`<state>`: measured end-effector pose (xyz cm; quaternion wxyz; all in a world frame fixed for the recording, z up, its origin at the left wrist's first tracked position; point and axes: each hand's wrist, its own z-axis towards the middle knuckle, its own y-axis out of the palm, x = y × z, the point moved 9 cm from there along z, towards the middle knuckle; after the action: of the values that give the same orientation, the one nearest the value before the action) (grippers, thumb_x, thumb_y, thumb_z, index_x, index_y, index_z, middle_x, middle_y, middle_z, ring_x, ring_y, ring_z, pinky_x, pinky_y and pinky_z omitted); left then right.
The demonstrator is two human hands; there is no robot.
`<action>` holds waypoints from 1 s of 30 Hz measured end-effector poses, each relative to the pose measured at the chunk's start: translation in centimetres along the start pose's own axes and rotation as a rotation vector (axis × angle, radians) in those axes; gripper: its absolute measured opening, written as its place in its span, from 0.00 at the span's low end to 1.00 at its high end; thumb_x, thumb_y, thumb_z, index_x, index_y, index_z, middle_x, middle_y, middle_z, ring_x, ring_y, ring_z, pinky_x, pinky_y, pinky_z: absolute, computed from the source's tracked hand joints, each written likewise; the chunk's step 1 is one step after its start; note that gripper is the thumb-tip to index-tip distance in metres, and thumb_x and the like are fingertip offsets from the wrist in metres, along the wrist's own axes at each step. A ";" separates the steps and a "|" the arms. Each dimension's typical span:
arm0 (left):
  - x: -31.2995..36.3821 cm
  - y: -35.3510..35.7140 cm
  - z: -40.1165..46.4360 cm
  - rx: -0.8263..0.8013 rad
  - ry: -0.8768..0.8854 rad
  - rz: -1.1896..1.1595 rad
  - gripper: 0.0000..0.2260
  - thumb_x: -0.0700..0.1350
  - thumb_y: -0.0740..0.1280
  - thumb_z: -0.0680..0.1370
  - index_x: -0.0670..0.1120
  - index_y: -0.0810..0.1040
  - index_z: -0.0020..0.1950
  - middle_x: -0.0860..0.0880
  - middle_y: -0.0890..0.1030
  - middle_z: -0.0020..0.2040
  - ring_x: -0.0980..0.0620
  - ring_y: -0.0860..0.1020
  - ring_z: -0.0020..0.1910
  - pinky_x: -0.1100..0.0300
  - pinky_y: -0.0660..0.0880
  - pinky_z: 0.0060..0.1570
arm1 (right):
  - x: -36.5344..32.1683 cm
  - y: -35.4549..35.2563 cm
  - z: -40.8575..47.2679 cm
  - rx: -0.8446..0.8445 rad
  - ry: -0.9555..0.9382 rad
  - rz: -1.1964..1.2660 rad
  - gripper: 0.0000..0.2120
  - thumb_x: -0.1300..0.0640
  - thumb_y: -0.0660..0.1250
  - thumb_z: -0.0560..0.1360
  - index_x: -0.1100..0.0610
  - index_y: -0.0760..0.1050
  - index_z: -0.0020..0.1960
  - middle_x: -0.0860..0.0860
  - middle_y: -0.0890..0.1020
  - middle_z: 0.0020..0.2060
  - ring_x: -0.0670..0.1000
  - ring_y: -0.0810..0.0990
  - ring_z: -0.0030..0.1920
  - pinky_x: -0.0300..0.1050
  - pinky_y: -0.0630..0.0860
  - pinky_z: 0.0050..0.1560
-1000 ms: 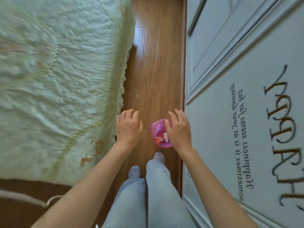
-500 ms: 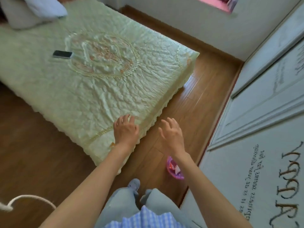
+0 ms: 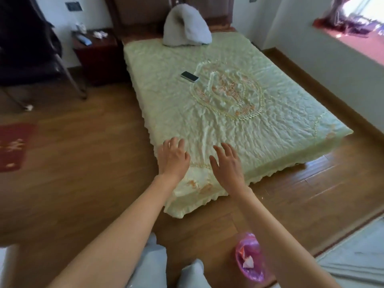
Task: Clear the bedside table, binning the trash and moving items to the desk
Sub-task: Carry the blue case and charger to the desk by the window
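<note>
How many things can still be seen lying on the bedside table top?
3, as far as the blur allows: a blue oblong at the front left, white crumpled bits at the back right, a pale clear item at the back. More may be hidden.

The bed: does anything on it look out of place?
A phone lies loose in the middle of the bed, far from any table. The folded blanket at the head stands up in a hump rather than lying flat. Otherwise only wrinkles.
</note>
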<state>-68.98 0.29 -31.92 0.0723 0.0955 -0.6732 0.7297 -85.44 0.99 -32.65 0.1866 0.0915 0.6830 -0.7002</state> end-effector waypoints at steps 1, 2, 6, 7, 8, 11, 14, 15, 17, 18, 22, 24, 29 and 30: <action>-1.6 -0.8 0.1 0.014 -0.018 0.008 0.19 0.48 0.57 0.78 0.44 0.68 0.68 0.45 0.72 0.66 0.44 0.69 0.64 0.49 0.66 0.62 | -1.6 0.2 0.6 0.000 -0.024 -0.001 0.22 0.49 0.55 0.81 0.57 0.64 0.72 0.58 0.64 0.73 0.57 0.57 0.75 0.55 0.57 0.73; -3.4 -1.7 0.2 0.029 -0.039 0.018 0.19 0.48 0.58 0.78 0.44 0.69 0.67 0.45 0.72 0.65 0.44 0.70 0.63 0.49 0.67 0.61 | -3.1 0.5 1.2 -0.005 -0.046 0.000 0.22 0.49 0.55 0.81 0.57 0.64 0.72 0.58 0.64 0.73 0.57 0.57 0.75 0.55 0.57 0.73; -11.4 -5.2 0.4 0.098 -0.133 0.042 0.19 0.48 0.60 0.78 0.42 0.69 0.67 0.43 0.73 0.65 0.43 0.70 0.64 0.48 0.67 0.61 | -10.0 2.3 4.2 -0.045 -0.139 -0.007 0.23 0.49 0.55 0.81 0.56 0.63 0.73 0.57 0.64 0.73 0.57 0.56 0.75 0.56 0.58 0.73; -13.6 -6.1 0.4 0.119 -0.153 0.044 0.19 0.47 0.61 0.78 0.41 0.70 0.67 0.42 0.73 0.65 0.42 0.71 0.64 0.47 0.68 0.61 | -11.9 2.8 5.0 -0.050 -0.162 -0.013 0.23 0.49 0.55 0.81 0.56 0.62 0.73 0.57 0.63 0.74 0.57 0.56 0.75 0.56 0.58 0.73; -15.9 -7.0 0.5 0.136 -0.173 0.049 0.19 0.47 0.62 0.78 0.41 0.71 0.67 0.42 0.74 0.65 0.42 0.71 0.63 0.46 0.68 0.61 | -13.9 3.3 5.8 -0.053 -0.182 -0.020 0.23 0.48 0.54 0.81 0.56 0.62 0.73 0.56 0.63 0.74 0.56 0.56 0.75 0.56 0.58 0.73; -22.6 -9.8 0.8 0.170 -0.230 0.075 0.19 0.48 0.62 0.77 0.41 0.71 0.66 0.42 0.75 0.64 0.41 0.72 0.63 0.46 0.69 0.60 | -20.1 4.8 8.3 -0.055 -0.230 -0.028 0.23 0.48 0.54 0.81 0.55 0.62 0.73 0.56 0.63 0.74 0.56 0.56 0.75 0.55 0.58 0.72; -28.8 -12.9 1.1 0.216 -0.273 0.114 0.19 0.48 0.62 0.78 0.41 0.71 0.66 0.41 0.74 0.65 0.41 0.71 0.64 0.45 0.69 0.60 | -26.5 6.1 10.5 -0.036 -0.288 -0.023 0.22 0.49 0.55 0.81 0.55 0.62 0.73 0.56 0.63 0.74 0.56 0.56 0.75 0.53 0.56 0.72; -30.7 -13.8 1.2 0.220 -0.290 0.126 0.20 0.49 0.62 0.78 0.41 0.70 0.67 0.41 0.73 0.66 0.42 0.70 0.65 0.45 0.68 0.61 | -28.5 6.4 11.1 -0.026 -0.300 -0.014 0.22 0.49 0.55 0.81 0.55 0.63 0.73 0.56 0.63 0.74 0.56 0.56 0.75 0.53 0.56 0.72; -34.1 -15.3 1.4 0.223 -0.321 0.148 0.21 0.51 0.61 0.79 0.42 0.68 0.68 0.41 0.71 0.68 0.42 0.68 0.67 0.45 0.67 0.64 | -32.0 7.0 12.2 -0.013 -0.323 0.011 0.21 0.50 0.55 0.81 0.56 0.64 0.72 0.56 0.64 0.73 0.56 0.57 0.75 0.53 0.57 0.72; -35.6 -15.9 1.6 0.224 -0.330 0.157 0.21 0.51 0.60 0.79 0.42 0.68 0.69 0.42 0.71 0.68 0.42 0.67 0.68 0.44 0.66 0.65 | -33.6 7.3 12.7 -0.013 -0.335 0.022 0.22 0.50 0.55 0.81 0.56 0.63 0.72 0.56 0.64 0.73 0.56 0.57 0.75 0.53 0.57 0.72; -40.3 -17.9 2.9 0.228 -0.327 0.186 0.22 0.52 0.59 0.79 0.43 0.66 0.70 0.42 0.69 0.70 0.43 0.66 0.70 0.45 0.65 0.66 | -38.9 8.3 14.8 -0.010 -0.388 0.015 0.22 0.49 0.55 0.81 0.56 0.64 0.72 0.56 0.64 0.73 0.56 0.58 0.74 0.54 0.58 0.72; -42.4 -18.7 3.9 0.245 -0.320 0.194 0.22 0.52 0.59 0.79 0.43 0.67 0.70 0.42 0.70 0.69 0.43 0.66 0.69 0.45 0.65 0.66 | -41.2 8.8 16.0 -0.013 -0.425 0.003 0.22 0.49 0.55 0.81 0.56 0.64 0.72 0.56 0.64 0.73 0.55 0.58 0.74 0.54 0.58 0.72; -46.7 -19.6 7.8 0.255 -0.333 0.202 0.21 0.51 0.60 0.79 0.43 0.67 0.70 0.43 0.70 0.69 0.43 0.66 0.69 0.45 0.64 0.68 | -45.2 10.1 21.4 -0.006 -0.481 -0.013 0.22 0.48 0.54 0.80 0.55 0.64 0.72 0.56 0.64 0.73 0.55 0.58 0.75 0.55 0.60 0.72; -47.4 -19.4 8.9 0.250 -0.339 0.202 0.21 0.52 0.60 0.79 0.43 0.67 0.70 0.43 0.70 0.69 0.43 0.66 0.70 0.45 0.64 0.68 | -45.8 10.5 22.8 -0.005 -0.489 -0.014 0.22 0.48 0.55 0.80 0.55 0.64 0.72 0.56 0.65 0.73 0.55 0.58 0.75 0.55 0.60 0.72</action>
<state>-17.99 -5.84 -23.64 -0.1277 0.1572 -0.5862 0.7845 -36.66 -15.30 -23.60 0.3419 -0.0860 0.6200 -0.7009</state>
